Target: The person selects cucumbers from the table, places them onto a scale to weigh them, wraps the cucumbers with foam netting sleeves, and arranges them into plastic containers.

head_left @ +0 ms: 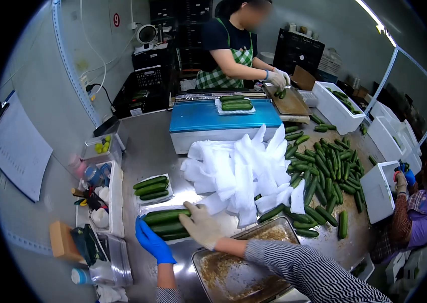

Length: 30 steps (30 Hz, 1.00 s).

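A small group of green cucumbers (165,217) lies side by side on the metal table in front of me. My left hand (153,243), in a blue glove, grips the left end of this group. At the right end, my right hand (201,225), in a cream glove, presses its fingers against the cucumbers. White padding shows slightly beneath them. Just beyond sits a white foam tray (169,194) bearing a few more cucumbers (152,188). White foam net sleeves (223,174) are heaped to the right of my hands.
A metal tray (238,267) lies under my right forearm. Loose cucumbers (332,166) cover the right side. A blue-topped wrapping machine (188,118) bears another pack. Across the table, a co-worker (231,55) handles cucumbers; another person (420,217) holds a white crate (379,192). A supply bin (116,202) stands left.
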Each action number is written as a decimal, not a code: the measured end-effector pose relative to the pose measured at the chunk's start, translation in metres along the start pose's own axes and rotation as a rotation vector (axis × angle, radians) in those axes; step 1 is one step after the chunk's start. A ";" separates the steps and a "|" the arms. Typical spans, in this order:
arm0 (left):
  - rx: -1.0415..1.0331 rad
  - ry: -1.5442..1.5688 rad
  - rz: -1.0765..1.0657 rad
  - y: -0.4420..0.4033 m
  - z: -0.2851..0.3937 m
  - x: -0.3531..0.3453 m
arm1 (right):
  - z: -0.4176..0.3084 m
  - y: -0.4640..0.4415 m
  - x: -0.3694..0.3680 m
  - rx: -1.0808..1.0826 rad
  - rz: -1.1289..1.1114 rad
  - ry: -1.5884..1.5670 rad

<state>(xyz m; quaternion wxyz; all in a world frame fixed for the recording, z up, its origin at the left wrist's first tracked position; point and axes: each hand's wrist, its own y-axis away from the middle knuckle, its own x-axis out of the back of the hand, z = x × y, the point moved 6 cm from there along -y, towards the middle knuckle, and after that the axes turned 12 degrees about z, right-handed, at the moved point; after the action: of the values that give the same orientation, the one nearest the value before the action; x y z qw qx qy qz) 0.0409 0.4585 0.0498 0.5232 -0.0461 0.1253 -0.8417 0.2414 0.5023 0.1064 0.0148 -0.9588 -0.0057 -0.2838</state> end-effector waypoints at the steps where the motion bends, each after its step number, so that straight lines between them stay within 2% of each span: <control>1: 0.037 -0.043 -0.013 -0.012 -0.024 0.000 | 0.011 -0.013 -0.026 0.005 -0.053 0.015; 5: 0.108 -0.212 -0.019 -0.033 -0.123 0.015 | 0.057 -0.044 -0.107 -0.009 -0.162 0.113; 7: 0.171 -0.260 -0.072 -0.033 -0.136 0.012 | 0.059 -0.052 -0.122 0.011 -0.151 0.116; 10: 0.163 -0.239 0.058 -0.035 -0.145 0.011 | 0.052 -0.066 -0.125 0.021 -0.178 0.110; 14: 0.086 -0.286 0.040 -0.044 -0.158 0.003 | 0.058 -0.073 -0.127 0.027 -0.148 0.121; 15: 0.123 -0.249 0.004 -0.044 -0.154 0.000 | 0.061 -0.069 -0.124 0.012 -0.135 0.129; 17: 0.054 -0.294 -0.068 -0.057 -0.177 0.006 | 0.056 -0.056 -0.107 0.014 -0.163 0.154; 18: 0.017 -0.314 -0.107 -0.060 -0.183 0.006 | 0.048 -0.049 -0.090 0.013 -0.175 0.166; 19: 0.170 -0.225 -0.195 -0.055 -0.160 0.001 | 0.013 -0.021 -0.032 0.121 -0.245 0.052; 20: 0.168 -0.243 -0.199 -0.055 -0.152 0.003 | -0.002 -0.001 0.005 0.195 -0.234 -0.008; 22: 0.172 -0.277 -0.197 -0.067 -0.156 0.015 | -0.007 0.034 0.076 0.395 -0.038 0.009; 24: 0.070 -0.305 -0.188 -0.092 -0.173 0.032 | 0.010 0.056 0.153 0.522 0.068 0.118; 26: 0.000 -0.332 -0.221 -0.092 -0.156 0.032 | 0.072 0.071 0.221 0.224 0.358 0.124; 27: -0.014 -0.343 -0.260 -0.084 -0.126 0.035 | 0.118 0.073 0.250 -0.017 0.358 0.237; 29: -0.095 -0.406 -0.323 -0.058 -0.058 0.036 | 0.214 0.091 0.310 0.006 0.666 0.526; 30: -0.092 -0.401 -0.380 -0.045 -0.034 0.034 | 0.249 0.097 0.337 -0.050 0.707 0.623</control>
<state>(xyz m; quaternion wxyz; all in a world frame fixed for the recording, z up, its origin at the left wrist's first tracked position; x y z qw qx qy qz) -0.0205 0.4529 0.0272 0.3678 -0.2582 0.0465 -0.8921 0.6617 0.4138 0.0788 0.0886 -0.7711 0.3328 -0.5355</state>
